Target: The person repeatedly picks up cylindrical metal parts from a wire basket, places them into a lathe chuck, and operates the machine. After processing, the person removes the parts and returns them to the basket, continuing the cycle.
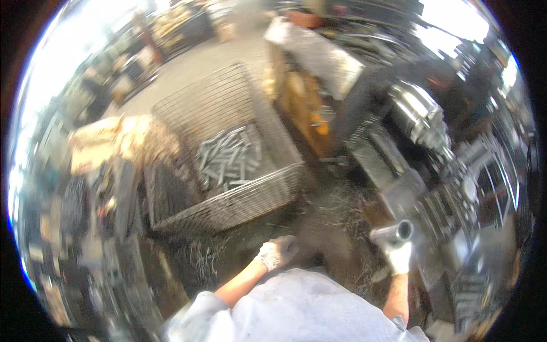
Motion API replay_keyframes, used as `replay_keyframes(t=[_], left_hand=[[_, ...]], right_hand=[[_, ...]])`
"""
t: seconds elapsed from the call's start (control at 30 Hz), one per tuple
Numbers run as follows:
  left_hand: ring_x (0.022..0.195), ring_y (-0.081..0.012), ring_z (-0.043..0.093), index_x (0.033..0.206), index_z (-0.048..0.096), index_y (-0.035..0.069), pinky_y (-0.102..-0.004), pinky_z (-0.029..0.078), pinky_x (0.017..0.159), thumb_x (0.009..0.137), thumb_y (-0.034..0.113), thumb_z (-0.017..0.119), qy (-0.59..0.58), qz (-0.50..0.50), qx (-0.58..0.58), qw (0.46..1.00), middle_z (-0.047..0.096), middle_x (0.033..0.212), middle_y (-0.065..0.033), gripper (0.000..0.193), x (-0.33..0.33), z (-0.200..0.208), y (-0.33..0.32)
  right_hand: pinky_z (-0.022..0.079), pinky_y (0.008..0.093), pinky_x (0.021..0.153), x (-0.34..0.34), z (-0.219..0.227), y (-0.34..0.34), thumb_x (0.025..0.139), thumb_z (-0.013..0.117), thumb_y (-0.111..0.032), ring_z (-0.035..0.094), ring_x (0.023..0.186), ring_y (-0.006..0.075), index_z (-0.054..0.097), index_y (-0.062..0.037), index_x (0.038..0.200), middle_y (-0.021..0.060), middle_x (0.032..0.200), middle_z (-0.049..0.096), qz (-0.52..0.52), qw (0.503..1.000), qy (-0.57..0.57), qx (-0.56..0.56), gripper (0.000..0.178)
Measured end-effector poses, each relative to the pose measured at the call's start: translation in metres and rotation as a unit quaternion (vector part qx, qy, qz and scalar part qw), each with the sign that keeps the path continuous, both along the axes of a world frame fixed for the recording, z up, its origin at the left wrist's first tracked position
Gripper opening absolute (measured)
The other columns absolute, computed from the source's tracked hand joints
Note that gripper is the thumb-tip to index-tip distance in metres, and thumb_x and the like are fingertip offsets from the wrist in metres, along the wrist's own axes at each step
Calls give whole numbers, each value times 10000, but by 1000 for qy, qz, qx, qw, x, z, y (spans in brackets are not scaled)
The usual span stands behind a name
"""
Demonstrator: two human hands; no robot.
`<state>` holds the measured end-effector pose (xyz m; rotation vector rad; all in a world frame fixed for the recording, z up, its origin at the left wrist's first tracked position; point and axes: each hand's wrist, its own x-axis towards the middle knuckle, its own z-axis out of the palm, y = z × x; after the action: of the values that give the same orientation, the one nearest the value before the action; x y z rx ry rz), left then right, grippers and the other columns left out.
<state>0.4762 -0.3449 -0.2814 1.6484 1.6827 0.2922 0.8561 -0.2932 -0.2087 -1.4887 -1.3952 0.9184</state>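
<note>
My right hand (399,257), in a white glove, grips a short, hollow metal tube (393,232). The tube's open end points up to the right, and it is held beside the lathe. In front of my body, my left hand (278,252) also wears a white glove, with dirty fingertips. Its fingers look curled in, though blur softens them, and no object shows in it. Ahead of that hand stands a wire-mesh basket (250,199) holding a heap of loose metal tubes (228,157). Neither hand touches the basket.
At right is a lathe with a shiny chuck (419,111). A yellowish cabinet (310,114) stands beyond the basket, and stacked sacks (122,139) lie to its left. Metal shavings (350,211) litter the dark floor. More metal tubes (470,293) lie at the lower right.
</note>
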Motion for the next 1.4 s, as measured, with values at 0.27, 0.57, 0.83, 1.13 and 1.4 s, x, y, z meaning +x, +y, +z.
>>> replay_keyframes(t=[0.27,0.57,0.83,1.13,1.4], left_hand=[[1206,-394,694,1350,677,93,-462,550,1025,971,432,677,33,371,-34,928,732,1273,-213,508,-182,-26,-223],[1232,-385,689,1361,684,130,-449,545,1022,958,452,683,-20,821,-27,570,739,1277,-202,516,-159,-85,-458],[807,-253,710,1295,662,-27,-373,592,806,1011,392,698,-200,918,304,-159,755,925,-153,507,15,-180,-534],[1386,-411,569,1552,478,-10,-466,476,1142,1132,420,456,298,916,59,-260,551,1540,-268,602,27,-107,-595],[1101,-318,664,1350,647,30,-437,511,966,1101,366,512,164,915,280,-238,698,1256,-201,440,43,-91,-632]], right_hand=[[611,406,783,-312,-53,-7,773,906,-461,796,894,314,768,-60,1002,181,916,790,443,866,-225,-51,483],[610,415,792,-580,2,-139,791,897,-424,783,909,319,764,-106,1016,172,947,777,817,546,-123,140,411],[615,409,841,-761,20,-256,747,900,-390,784,977,328,746,-63,1134,190,1013,788,894,399,-121,162,530],[612,498,851,-855,9,-274,797,828,-474,745,977,428,631,-141,1369,198,1150,753,939,215,-152,222,690],[609,415,938,-959,106,-256,813,814,-178,769,1038,342,750,-43,1208,184,1119,782,955,160,-27,250,422]])
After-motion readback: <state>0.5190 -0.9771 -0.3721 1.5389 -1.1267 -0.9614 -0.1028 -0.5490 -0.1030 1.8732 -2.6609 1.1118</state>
